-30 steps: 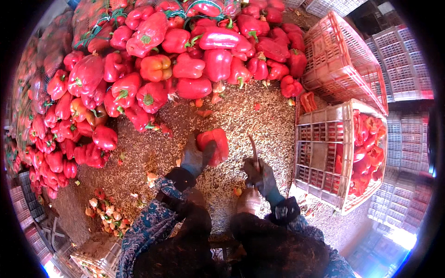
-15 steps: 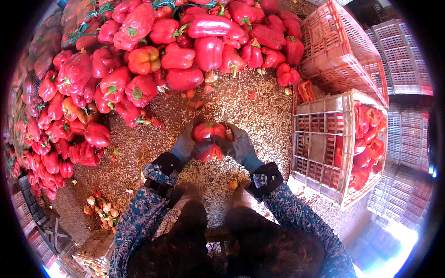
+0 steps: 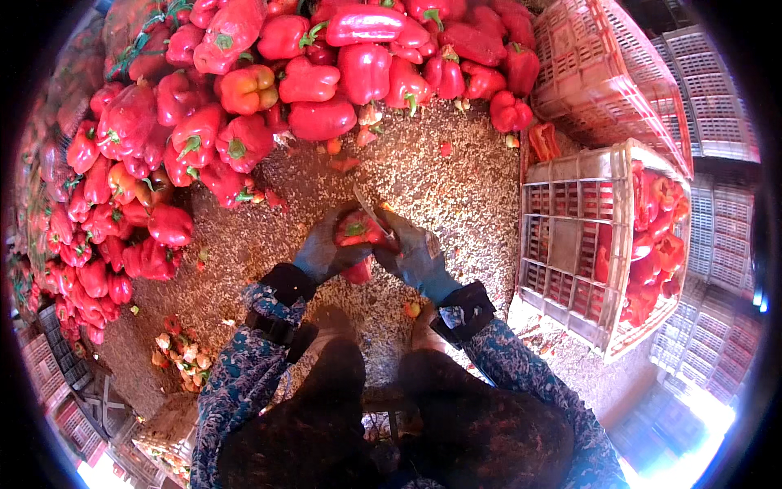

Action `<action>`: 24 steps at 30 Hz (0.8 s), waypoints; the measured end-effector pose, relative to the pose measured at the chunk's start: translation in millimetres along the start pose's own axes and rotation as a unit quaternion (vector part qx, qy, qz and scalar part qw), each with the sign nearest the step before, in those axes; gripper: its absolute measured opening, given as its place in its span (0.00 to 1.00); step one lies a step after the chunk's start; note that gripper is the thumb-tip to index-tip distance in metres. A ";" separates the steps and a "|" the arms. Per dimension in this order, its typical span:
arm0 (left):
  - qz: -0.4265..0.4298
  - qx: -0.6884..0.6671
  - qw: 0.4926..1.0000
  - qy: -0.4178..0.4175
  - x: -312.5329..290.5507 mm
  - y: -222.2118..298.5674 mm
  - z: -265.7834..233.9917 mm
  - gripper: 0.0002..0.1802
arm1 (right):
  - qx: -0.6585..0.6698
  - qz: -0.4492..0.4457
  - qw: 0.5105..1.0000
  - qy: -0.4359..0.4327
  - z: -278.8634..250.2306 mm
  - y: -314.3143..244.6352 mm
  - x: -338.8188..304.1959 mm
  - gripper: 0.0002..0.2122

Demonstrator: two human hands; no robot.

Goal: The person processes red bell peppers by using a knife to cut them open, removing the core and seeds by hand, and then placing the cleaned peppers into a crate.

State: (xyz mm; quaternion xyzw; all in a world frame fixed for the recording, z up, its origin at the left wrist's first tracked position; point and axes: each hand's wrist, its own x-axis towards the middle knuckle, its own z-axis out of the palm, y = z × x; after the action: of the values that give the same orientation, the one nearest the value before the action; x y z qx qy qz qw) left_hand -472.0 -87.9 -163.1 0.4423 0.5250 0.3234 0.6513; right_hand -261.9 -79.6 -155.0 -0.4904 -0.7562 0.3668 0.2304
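Between my hands, low over the seed-strewn ground, is a red bell pepper [image 3: 353, 231] with its green stem end facing up. My left hand [image 3: 319, 246], in a dirty bluish glove, is wrapped round its left side. On the other side my right hand [image 3: 417, 259], gloved alike, is closed on a small knife [image 3: 364, 204]. The thin blade slants up and left across the pepper's top edge; the handle is mostly hidden by the fingers. Beneath the hands a lower red part [image 3: 358, 271] shows; whether it belongs to the same pepper I cannot tell.
A large heap of red peppers [image 3: 322, 120] spreads across the far side and left. To the right, a tipped crate [image 3: 570, 236] holds cut peppers, with a pinkish crate [image 3: 599, 81] beyond it. Cut-off cores [image 3: 186, 359] lie at lower left. Stacked crates [image 3: 717, 228] line the far right.
The knife has swung from near upright at the pepper's right to a leftward slant over its top. Both hands have shifted slightly left, and the right hand has turned inward over the pepper.
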 end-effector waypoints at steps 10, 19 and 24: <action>0.040 -0.077 0.995 0.052 -15.8 -21.8 6.5 0.61 | -0.005 0.010 0.994 0.113 -22.7 55.3 25.4 0.17; 0.063 -0.074 0.995 0.022 -9.8 17.5 38.5 0.53 | 0.361 0.363 0.846 -0.147 -27.0 -41.5 -2.8 0.18; -0.004 -0.273 0.961 -0.035 -20.6 40.3 41.7 0.52 | 0.448 0.287 0.827 -0.180 -21.5 -34.7 -9.1 0.19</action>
State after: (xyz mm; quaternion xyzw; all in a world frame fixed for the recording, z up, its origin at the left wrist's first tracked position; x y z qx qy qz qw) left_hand -434.8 -99.9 -115.6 0.2571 0.3952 0.4361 0.7665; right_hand -262.8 -89.5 -114.4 -0.4530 -0.3621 0.7969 0.1692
